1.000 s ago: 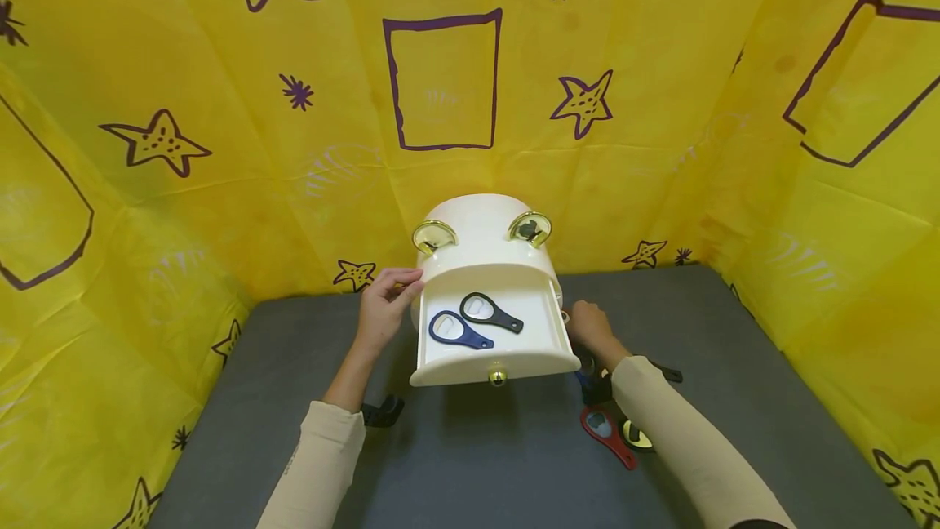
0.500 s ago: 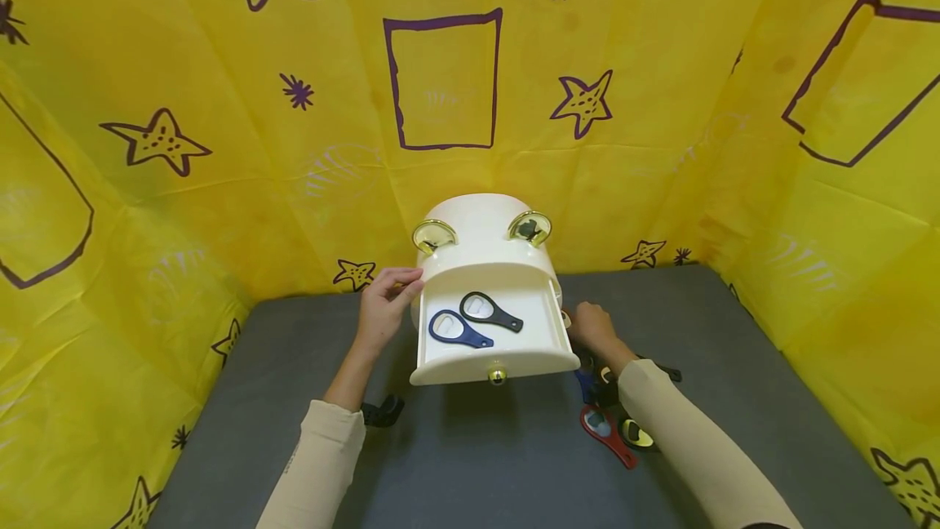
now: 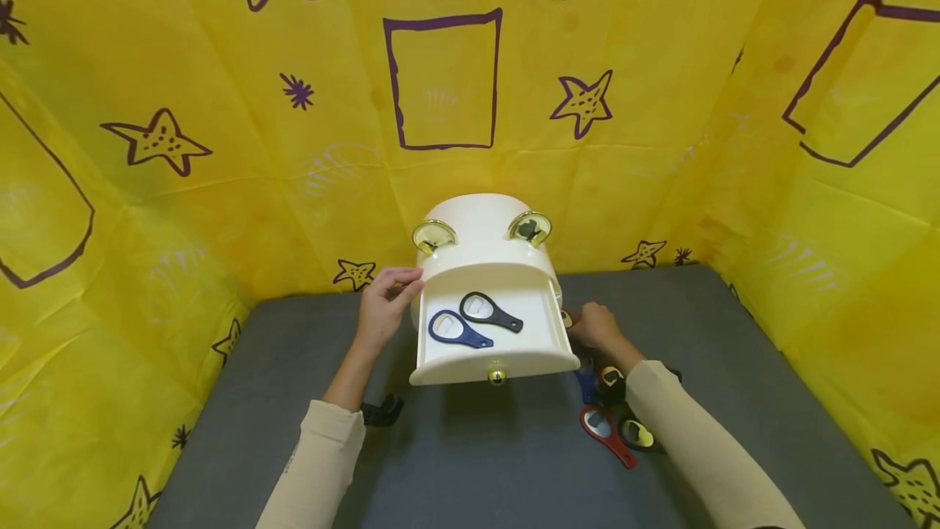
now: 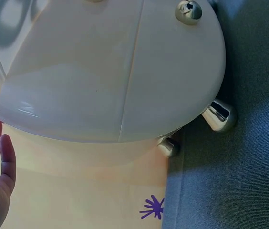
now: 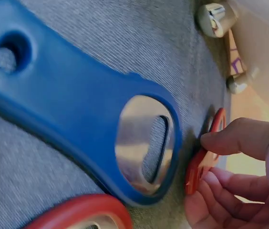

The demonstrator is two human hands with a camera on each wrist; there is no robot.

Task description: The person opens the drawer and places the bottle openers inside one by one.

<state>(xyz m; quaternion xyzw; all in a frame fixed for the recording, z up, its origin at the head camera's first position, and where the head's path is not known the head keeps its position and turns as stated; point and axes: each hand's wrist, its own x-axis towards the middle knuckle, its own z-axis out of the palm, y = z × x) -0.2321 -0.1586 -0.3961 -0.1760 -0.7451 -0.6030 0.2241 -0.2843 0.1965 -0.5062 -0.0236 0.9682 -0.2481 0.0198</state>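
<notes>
Table (image 3: 477, 472) carries the white box (image 3: 481, 223); drawer (image 3: 455, 371) out toward 6 o'clock. Clocked off the box: left hand (image 3: 383, 310) at 9, fingers extended, touching its edge; right hand (image 3: 598, 331) at 4, pinching a red opener (image 5: 196, 164). Blue opener (image 3: 467, 337), black opener (image 3: 501, 317) inside drawer.

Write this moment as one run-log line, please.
left grip: touching white cabinet | right grip: pinching red bottle opener | open drawer: blue opener, black opener

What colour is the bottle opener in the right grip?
The opener is red, clearest in the right wrist view.
</notes>
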